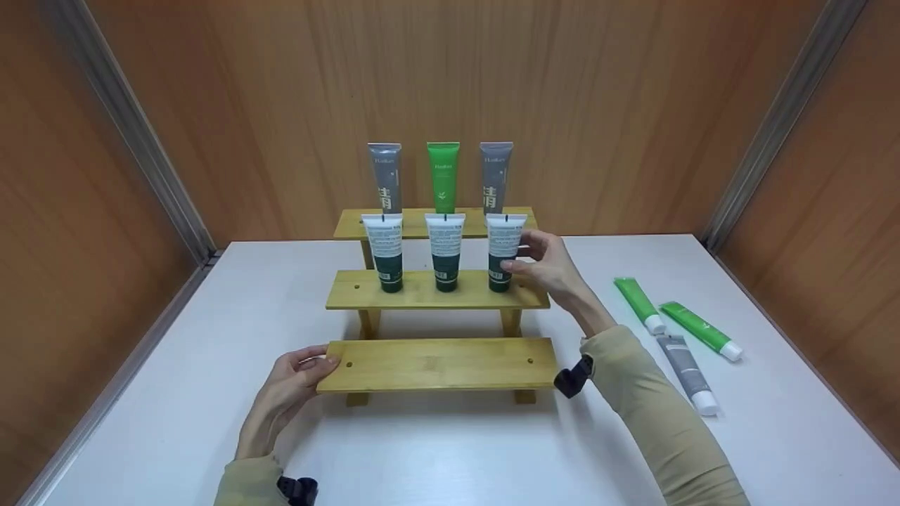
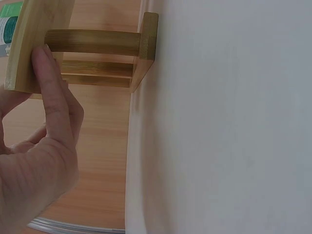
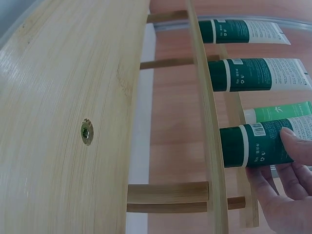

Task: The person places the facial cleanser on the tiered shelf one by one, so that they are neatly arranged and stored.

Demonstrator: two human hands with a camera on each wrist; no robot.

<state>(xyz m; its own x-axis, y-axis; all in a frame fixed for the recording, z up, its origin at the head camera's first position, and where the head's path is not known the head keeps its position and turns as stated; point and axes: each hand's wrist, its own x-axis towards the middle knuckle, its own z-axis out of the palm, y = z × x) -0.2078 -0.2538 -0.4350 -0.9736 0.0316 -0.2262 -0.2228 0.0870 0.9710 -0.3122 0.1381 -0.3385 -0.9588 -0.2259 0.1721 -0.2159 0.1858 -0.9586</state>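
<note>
A three-step bamboo display rack (image 1: 436,365) stands on the white table. My left hand (image 1: 299,379) grips the left end of its lowest step, thumb on top and fingers beneath; in the left wrist view those fingers (image 2: 53,105) press the underside. On the middle step, three white-and-dark-green tubes stand upright on their caps. My right hand (image 1: 552,270) pinches the rightmost tube (image 1: 503,246) between thumb and fingers, its cap right at the board in the right wrist view. The middle tube (image 1: 445,246) and left tube (image 1: 385,246) stand beside it, untouched.
Along the top step stand a grey tube (image 1: 386,172), a green tube (image 1: 444,176) and another grey tube (image 1: 496,172). Two green tubes (image 1: 636,302) and a grey tube (image 1: 688,369) lie on the table at right, near my right sleeve. Wooden panels enclose the table.
</note>
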